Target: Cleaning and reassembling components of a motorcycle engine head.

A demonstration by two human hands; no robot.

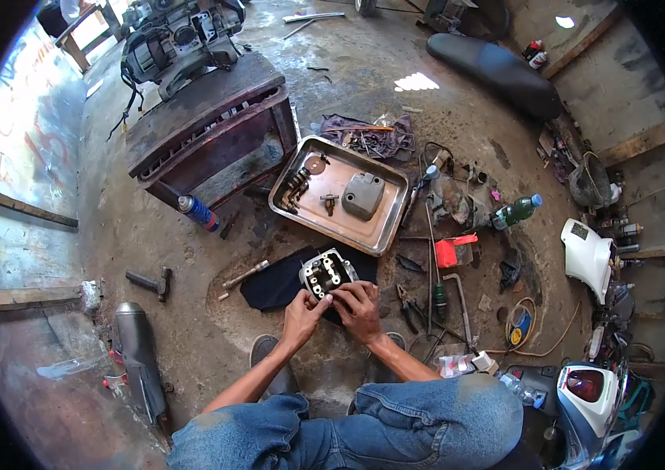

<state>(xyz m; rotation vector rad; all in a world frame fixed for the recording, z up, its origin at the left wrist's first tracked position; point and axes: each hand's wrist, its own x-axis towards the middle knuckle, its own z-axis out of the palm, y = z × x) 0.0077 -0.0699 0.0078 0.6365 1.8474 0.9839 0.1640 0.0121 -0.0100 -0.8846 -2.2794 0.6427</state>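
Note:
A grey metal engine cylinder head (325, 272) sits on a black cloth (278, 283) on the oily concrete floor in front of me. My left hand (302, 312) touches its near left edge with the fingers bent. My right hand (358, 308) rests on its near right side, fingers curled over the metal. Whether either hand pinches a small part is hidden. My forearms and blue jeans fill the lower middle of the view.
A metal tray (299, 215) with a grey cover and small parts lies beyond. A hammer (150, 280), blue spray can (198, 211), muffler (140, 352), pliers (409, 304), red box (455, 252) and green bottle (517, 211) lie around. A wooden bench (207, 125) carries scooter parts.

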